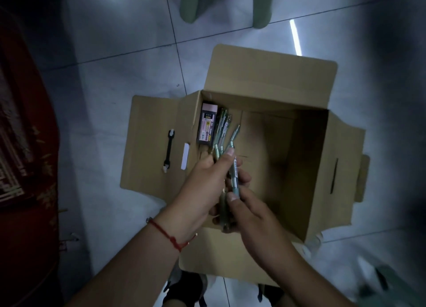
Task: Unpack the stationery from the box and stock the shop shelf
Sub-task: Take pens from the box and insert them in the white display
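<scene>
- Red patterned cloth (25, 131): far left edge of view, well apart from the box, with bare floor between.
- Tiled floor (110, 76): grey, glossy, open on the left and far sides of the box.
- Cardboard box (306, 168): stands open on the floor, all flaps folded outward; the left flap (149, 143) lies flat and carries a black plastic handle strip (169, 150).
- Eraser pack (206, 123): pink and black, lying in the box's far left corner against the left wall.
- Loose pens (223, 119): green-tinted, just beside the eraser pack, on the box bottom; the right half of the bottom is bare cardboard.
- My left hand (202, 187): reaches in over the near left rim, fingers curled round a bundle of pens (233, 168), thumb on top; a red string bracelet (169, 236) sits at the wrist.
- My right hand (251, 214): comes in over the near rim, thumb and fingers pinching the bundle's lower end, touching my left hand's fingers.
- Green legs (262, 4): two, blurred, beyond the box at the top edge.
</scene>
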### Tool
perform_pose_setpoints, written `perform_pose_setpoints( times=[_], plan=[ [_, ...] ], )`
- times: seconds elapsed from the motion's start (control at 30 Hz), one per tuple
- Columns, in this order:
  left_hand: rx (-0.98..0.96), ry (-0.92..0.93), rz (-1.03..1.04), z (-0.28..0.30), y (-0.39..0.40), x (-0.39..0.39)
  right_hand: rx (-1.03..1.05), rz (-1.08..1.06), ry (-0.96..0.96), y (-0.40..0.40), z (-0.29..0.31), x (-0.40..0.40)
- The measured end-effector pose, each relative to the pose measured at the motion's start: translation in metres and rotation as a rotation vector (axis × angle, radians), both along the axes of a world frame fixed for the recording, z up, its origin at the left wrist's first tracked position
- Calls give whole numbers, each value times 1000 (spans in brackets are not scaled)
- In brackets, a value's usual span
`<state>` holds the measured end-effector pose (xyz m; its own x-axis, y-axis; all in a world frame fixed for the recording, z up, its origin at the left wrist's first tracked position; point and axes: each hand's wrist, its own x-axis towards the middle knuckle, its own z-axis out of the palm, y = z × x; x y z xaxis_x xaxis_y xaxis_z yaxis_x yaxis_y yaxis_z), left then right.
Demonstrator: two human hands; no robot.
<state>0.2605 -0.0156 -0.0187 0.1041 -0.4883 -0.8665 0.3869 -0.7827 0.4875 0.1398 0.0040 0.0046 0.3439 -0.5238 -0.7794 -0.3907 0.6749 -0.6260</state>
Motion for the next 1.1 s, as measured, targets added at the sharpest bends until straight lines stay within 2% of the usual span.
perform_pose_setpoints(
  times=[0.1, 0.17, 0.27, 0.33, 0.43, 0.5, 0.6, 0.73, 0.83, 0.93, 1.1],
  plan=[
    [-7, -76, 23, 16, 6, 2, 12, -64, 67, 3, 16, -14],
    [-4, -194, 31, 33, 11, 9, 23, -94, 106, 7, 33, -24],
    [-49, -459, -246, 75, 21, 24, 31, -80, 141, 14, 72, -36],
    [-72, -464, -392, 116, 32, 31, -22, -47, 188, 16, 107, -42],
    [-52, -276, -381, 197, 54, 36, -72, -33, 215, 13, 187, -41],
    [-106, -269, -445, 266, 67, 40, -81, -69, 148, 7, 256, -36],
    [-275, -385, -593, 382, 80, 43, -140, -55, 46, 2, 363, -35],
    [-421, -657, -706, 519, 96, 45, -331, 61, -18, 8, 484, -42],
    [-477, -909, -692, 588, 115, 41, -470, 134, -66, 14, 551, -48],
    [-519, -1114, -593, 639, 142, 24, -587, 205, -117, 26, 599, -52],
    [-430, -1292, -388, 681, 211, -9, -641, 379, -228, 57, 650, -50]
  ],
)
